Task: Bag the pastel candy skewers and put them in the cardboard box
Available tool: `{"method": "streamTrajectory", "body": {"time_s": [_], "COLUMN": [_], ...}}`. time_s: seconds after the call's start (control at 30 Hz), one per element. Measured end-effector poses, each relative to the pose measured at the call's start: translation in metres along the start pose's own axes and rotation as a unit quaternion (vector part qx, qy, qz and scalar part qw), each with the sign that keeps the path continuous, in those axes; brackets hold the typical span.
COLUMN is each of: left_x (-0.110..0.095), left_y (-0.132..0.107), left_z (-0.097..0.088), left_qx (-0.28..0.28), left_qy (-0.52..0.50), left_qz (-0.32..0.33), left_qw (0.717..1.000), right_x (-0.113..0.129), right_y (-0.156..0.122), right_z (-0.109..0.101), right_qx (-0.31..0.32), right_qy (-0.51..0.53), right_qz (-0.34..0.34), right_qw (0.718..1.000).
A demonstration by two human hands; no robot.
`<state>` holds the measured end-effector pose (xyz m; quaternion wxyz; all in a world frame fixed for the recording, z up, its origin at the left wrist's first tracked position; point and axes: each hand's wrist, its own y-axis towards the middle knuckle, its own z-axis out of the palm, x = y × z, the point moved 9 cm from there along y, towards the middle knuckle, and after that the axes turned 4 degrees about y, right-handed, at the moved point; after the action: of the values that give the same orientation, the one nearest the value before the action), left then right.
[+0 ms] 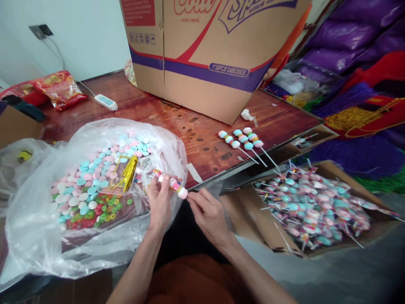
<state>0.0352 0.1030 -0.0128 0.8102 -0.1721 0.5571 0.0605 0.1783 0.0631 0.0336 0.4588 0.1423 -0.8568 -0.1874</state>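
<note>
My left hand (160,202) is closed round a candy skewer (172,184) of pink, white and yellow sweets, held partly inside a clear wrapper at the table's front edge. My right hand (207,213) pinches at the skewer's near end, its fingers pressed together beside the last pink sweet. Just left of my hands lies a large clear plastic bag (41,236) full of pastel round candies (88,185) and small coloured rings, with gold twist ties (128,175) on top. Three finished skewers (242,141) lie on the wooden table (196,131) to the right.
A big cardboard carton (205,55) stands at the back of the table. An open box of wrapped candy skewers (311,207) sits low on the right. A white power strip (106,101) and red snack bags (60,88) lie back left. Purple and red goods fill the right.
</note>
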Motion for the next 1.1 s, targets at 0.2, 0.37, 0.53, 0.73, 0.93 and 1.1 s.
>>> {"method": "streamTrajectory", "body": {"time_s": [0.2, 0.37, 0.53, 0.73, 0.93, 1.1], "left_x": [0.002, 0.001, 0.007, 0.008, 0.016, 0.019], "left_y": [0.004, 0.013, 0.007, 0.000, 0.006, 0.009], "left_z": [0.000, -0.009, -0.001, 0.008, 0.004, -0.003], "left_qx": [0.025, 0.011, 0.040, 0.065, 0.101, 0.096], "left_qy": [-0.067, -0.090, -0.056, -0.042, -0.023, -0.003], "left_qz": [-0.051, -0.069, -0.084, -0.093, -0.157, -0.178], "left_qw": [0.996, 0.994, 0.994, 0.993, 0.982, 0.979], "right_x": [0.002, -0.005, -0.011, -0.005, -0.007, -0.008], "right_y": [0.004, 0.003, 0.006, 0.010, 0.011, 0.014], "right_z": [0.007, 0.001, 0.001, 0.010, 0.013, 0.007], "right_qx": [-0.002, 0.017, 0.031, 0.028, 0.038, 0.100], "right_qy": [0.039, 0.065, 0.100, 0.068, -0.005, -0.042], "right_qz": [0.008, 0.047, 0.080, 0.057, 0.003, -0.018], "right_qw": [0.999, 0.997, 0.991, 0.996, 0.999, 0.994]}}
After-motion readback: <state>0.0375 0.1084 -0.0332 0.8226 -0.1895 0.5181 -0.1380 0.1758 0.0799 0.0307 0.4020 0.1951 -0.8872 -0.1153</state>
